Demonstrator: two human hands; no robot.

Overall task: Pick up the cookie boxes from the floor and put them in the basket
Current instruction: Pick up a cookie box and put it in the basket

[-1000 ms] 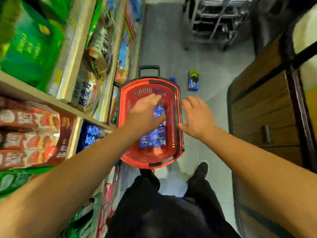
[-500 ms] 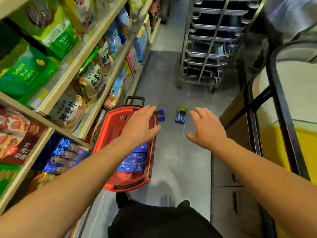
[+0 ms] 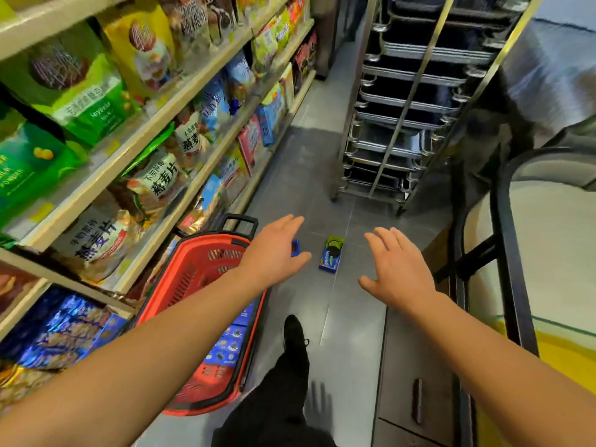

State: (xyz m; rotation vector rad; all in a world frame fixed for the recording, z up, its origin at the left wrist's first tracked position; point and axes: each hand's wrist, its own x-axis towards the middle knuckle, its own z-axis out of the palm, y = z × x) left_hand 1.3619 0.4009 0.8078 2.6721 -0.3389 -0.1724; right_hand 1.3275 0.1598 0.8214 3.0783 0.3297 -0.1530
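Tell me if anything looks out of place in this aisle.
Yes: two cookie boxes lie on the floor past the red basket, a green-and-blue box in the open and a blue box half hidden behind the left hand. Goods belong on shelves.

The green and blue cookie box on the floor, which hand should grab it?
Probably the right hand. It is open and holds nothing, and the green and blue cookie box lies just to its left on the floor. The left hand, also open, hovers over the red basket's far end, in front of a smaller blue box.
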